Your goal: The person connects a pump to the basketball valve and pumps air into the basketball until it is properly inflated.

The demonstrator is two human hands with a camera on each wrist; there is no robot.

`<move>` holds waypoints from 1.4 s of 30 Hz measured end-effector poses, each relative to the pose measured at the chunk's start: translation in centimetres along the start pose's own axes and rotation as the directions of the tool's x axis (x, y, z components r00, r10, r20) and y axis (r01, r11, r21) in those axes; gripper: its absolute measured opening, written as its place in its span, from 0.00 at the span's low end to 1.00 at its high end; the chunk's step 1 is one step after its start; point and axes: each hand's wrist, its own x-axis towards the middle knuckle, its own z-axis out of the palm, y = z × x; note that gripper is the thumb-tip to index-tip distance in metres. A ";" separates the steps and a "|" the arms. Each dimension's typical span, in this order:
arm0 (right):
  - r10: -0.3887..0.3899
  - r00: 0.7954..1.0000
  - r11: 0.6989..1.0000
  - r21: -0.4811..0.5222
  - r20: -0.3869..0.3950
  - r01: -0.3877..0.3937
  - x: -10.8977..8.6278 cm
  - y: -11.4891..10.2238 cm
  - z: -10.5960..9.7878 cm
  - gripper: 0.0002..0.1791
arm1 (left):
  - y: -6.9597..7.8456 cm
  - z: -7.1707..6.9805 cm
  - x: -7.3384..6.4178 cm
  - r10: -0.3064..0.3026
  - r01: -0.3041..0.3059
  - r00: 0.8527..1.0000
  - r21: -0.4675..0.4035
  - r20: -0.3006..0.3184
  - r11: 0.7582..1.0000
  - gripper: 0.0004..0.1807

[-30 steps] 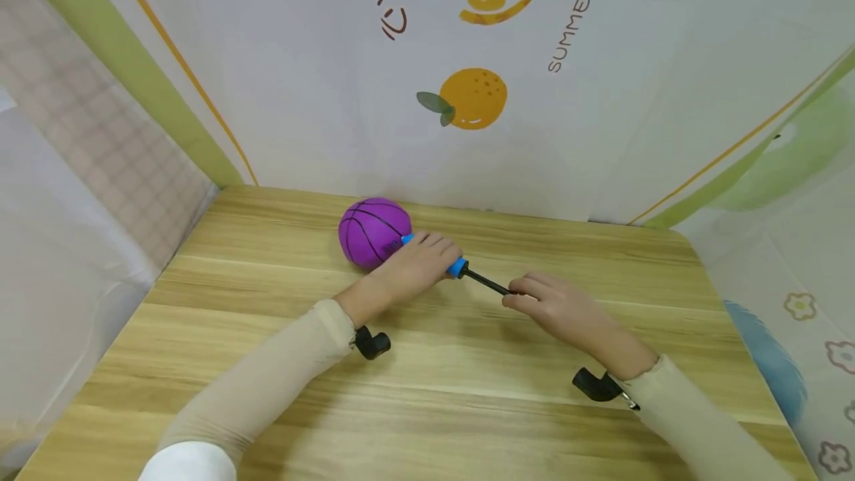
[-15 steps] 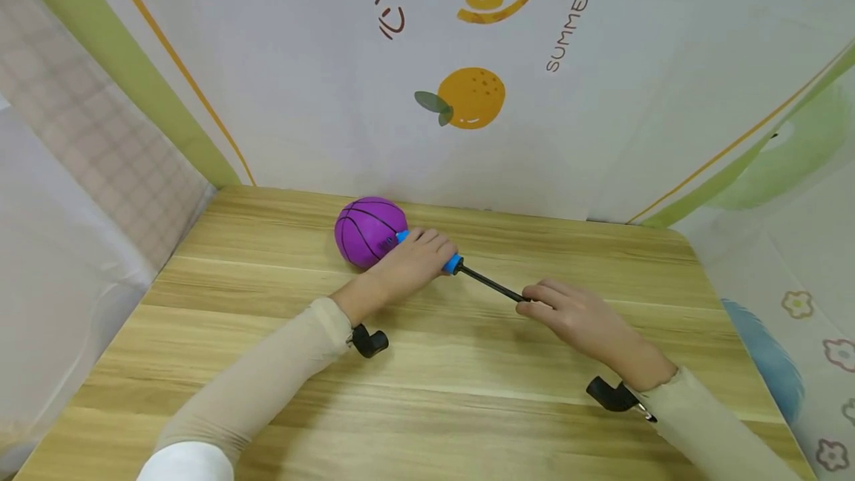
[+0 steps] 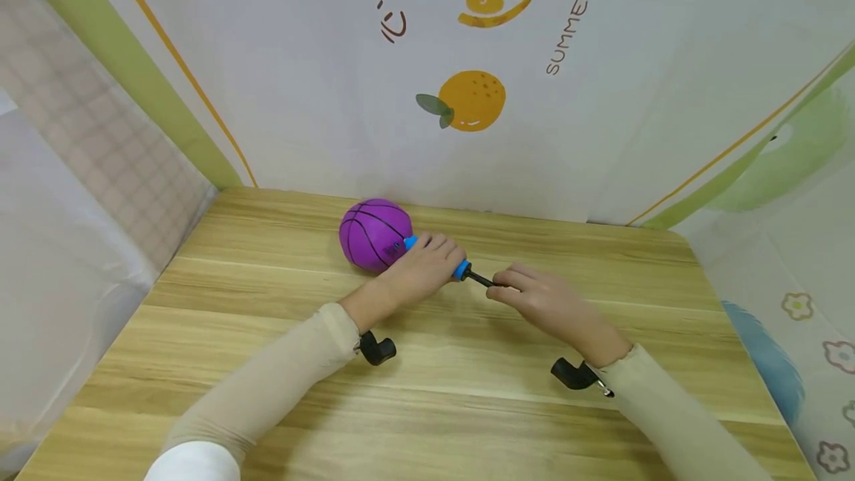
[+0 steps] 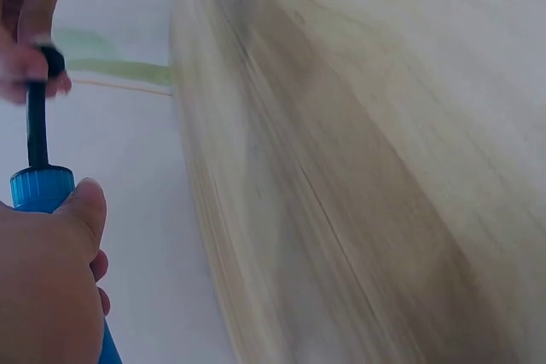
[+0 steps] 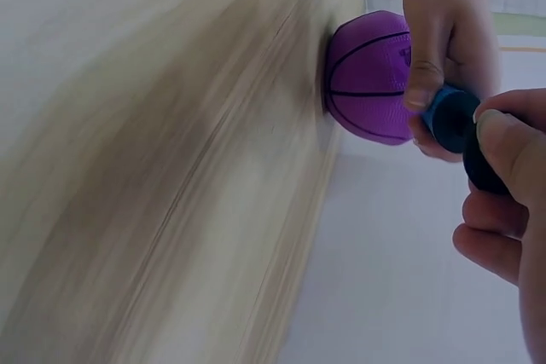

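Note:
A purple ball point(image 3: 372, 234) with black seam lines, its outline slightly flattened, sits on the wooden table near the back edge. My left hand point(image 3: 427, 267) grips the blue barrel of a hand pump point(image 3: 461, 270), whose front end meets the ball's right side. In the left wrist view the thumb and fingers wrap the blue barrel point(image 4: 43, 188). My right hand point(image 3: 541, 304) pinches the black end of the pump's rod point(image 3: 481, 279), of which a short length shows. The right wrist view shows thumb and forefinger on the round black handle point(image 5: 483, 164).
The wooden table point(image 3: 427, 407) runs back to a white printed curtain point(image 3: 320, 95), with more cloth at both sides. A black wrist mount point(image 3: 377, 349) hangs under the left sleeve, another black mount point(image 3: 574, 375) by the right one.
My right hand first drew the rod out to the right, then pushed it back left toward the barrel. The left hand and the ball shifted only slightly.

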 end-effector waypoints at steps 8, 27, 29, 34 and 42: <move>0.000 1.000 1.000 -0.010 0.001 0.000 1.4 0.1 1.6 0.17 | 0.3 0.2 0.0 0.014 -0.014 1.000 0.018 0.027 1.000 0.12; -0.030 0.999 1.000 0.000 -0.013 0.030 -0.4 -0.2 0.0 0.24 | -0.5 -0.2 -0.2 0.026 -0.026 1.000 -0.044 0.011 0.999 0.11; -0.034 0.999 0.999 -0.007 -0.025 0.034 -0.8 -0.3 -0.4 0.24 | -0.7 -0.2 -0.3 0.027 -0.027 1.000 -0.051 0.005 0.998 0.11; -0.045 0.998 0.999 -0.022 -0.036 0.044 -2.0 -0.5 -1.4 0.23 | -1.2 -0.3 -0.5 0.018 -0.018 1.000 -0.068 0.002 0.998 0.12; -0.048 0.998 0.998 -0.040 -0.042 0.046 -3.3 -0.6 -2.2 0.24 | -1.7 -0.5 -0.8 0.014 -0.015 1.000 -0.048 -0.023 0.999 0.12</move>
